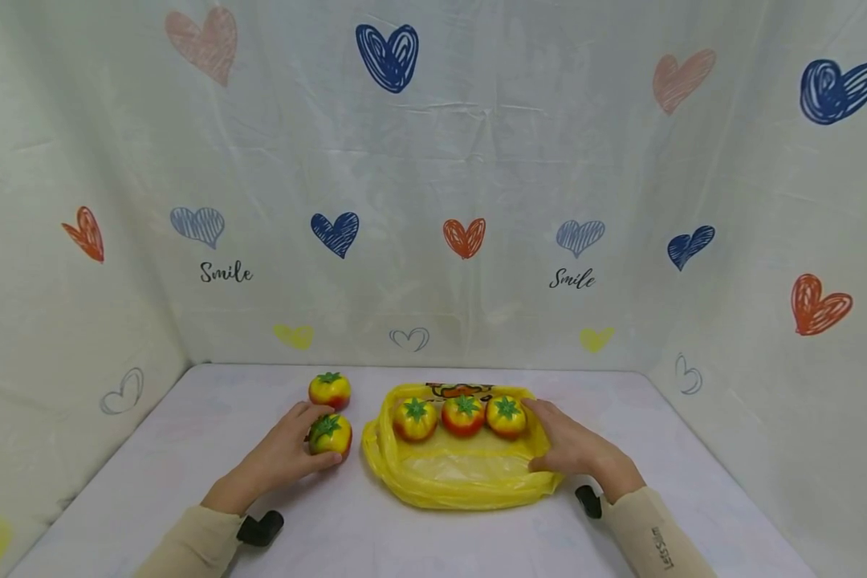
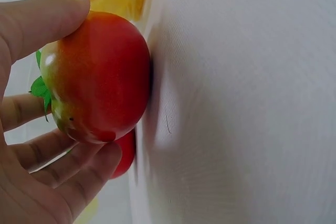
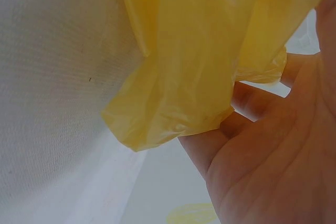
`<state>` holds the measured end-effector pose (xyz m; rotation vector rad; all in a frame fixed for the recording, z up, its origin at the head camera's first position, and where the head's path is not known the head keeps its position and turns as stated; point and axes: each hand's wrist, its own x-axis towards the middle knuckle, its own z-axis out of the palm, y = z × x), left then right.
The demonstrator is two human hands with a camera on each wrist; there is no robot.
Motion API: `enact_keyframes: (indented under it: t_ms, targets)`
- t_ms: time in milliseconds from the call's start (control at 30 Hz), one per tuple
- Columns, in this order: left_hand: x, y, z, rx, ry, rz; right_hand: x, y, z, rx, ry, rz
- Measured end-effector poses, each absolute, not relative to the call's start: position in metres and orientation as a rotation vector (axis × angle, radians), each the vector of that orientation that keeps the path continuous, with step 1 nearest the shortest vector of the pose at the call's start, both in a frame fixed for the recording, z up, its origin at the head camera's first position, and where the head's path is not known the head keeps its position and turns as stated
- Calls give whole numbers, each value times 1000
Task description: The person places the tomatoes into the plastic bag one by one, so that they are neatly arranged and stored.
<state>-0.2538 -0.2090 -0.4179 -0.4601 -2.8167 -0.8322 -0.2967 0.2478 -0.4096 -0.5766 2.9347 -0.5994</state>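
A red-and-yellow tomato [image 2: 113, 77] with green leaves sits on the table, gripped by my left hand [image 1: 292, 449] with the thumb on one side and fingers on the other. Just behind it stands a second tomato [image 1: 329, 391]. To the right, a yellow plastic bag [image 1: 470, 490] lies with its mouth spread wide. Inside, along its back, are three more: a left tomato [image 1: 415, 420], a middle tomato [image 1: 463, 417] and a right tomato [image 1: 506, 417]. My right hand [image 1: 574, 441] holds the bag's right edge; the yellow film [image 3: 194, 77] hides its fingertips in the right wrist view.
The white table [image 1: 318, 534] ends at a back curtain [image 1: 419, 160] printed with hearts, and more curtain stands on both sides. A black wrist mount [image 1: 260, 528] sits by the left cuff, another black mount [image 1: 588, 501] by the right cuff.
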Motion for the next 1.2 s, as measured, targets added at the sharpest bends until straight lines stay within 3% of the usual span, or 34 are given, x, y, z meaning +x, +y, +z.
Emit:
enact_keyframes:
  t_ms: [1200]
  targets:
    - [-253, -205, -411, -521, -2755, -823, -297, 248, -410, -567, 2932, -610]
